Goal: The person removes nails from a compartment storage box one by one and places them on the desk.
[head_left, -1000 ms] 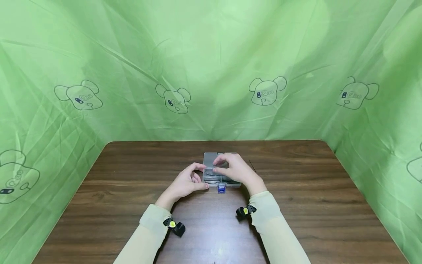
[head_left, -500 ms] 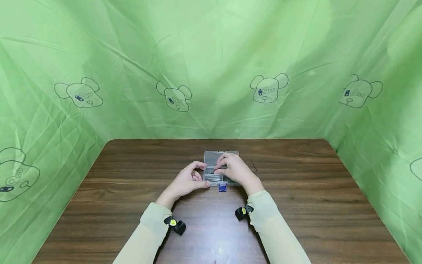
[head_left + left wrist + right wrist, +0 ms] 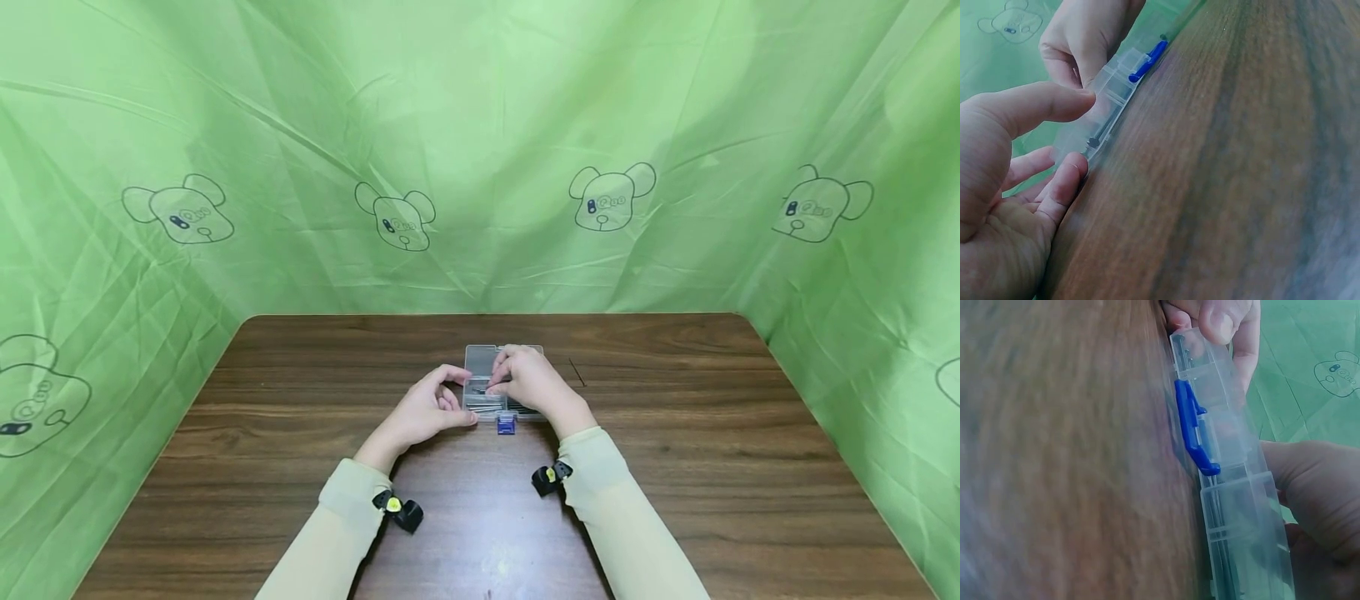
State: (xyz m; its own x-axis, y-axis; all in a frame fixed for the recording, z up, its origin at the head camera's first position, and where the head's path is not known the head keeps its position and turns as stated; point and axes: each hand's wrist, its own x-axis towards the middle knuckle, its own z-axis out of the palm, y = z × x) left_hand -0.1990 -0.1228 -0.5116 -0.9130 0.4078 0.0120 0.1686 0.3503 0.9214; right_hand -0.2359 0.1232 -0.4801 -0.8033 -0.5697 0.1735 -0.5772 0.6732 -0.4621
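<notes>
Clear plastic box (image 3: 1244, 500) with blue latch (image 3: 506, 425) on its near side, set mid-table; step in hand judged as fingertip work among its compartments: right hand (image 3: 531, 379) reaching in, fingers bent and close together, any held item hidden, left hand (image 3: 417, 412) relaxed, thumb and fingers parted against the left end. Next move probably calls for a fine pinch, box steadied. Surface: brown wood-grain table (image 3: 750, 467), thin dark rod (image 3: 577, 372) right of the box; green cloth (image 3: 480, 125) behind and at both sides.
</notes>
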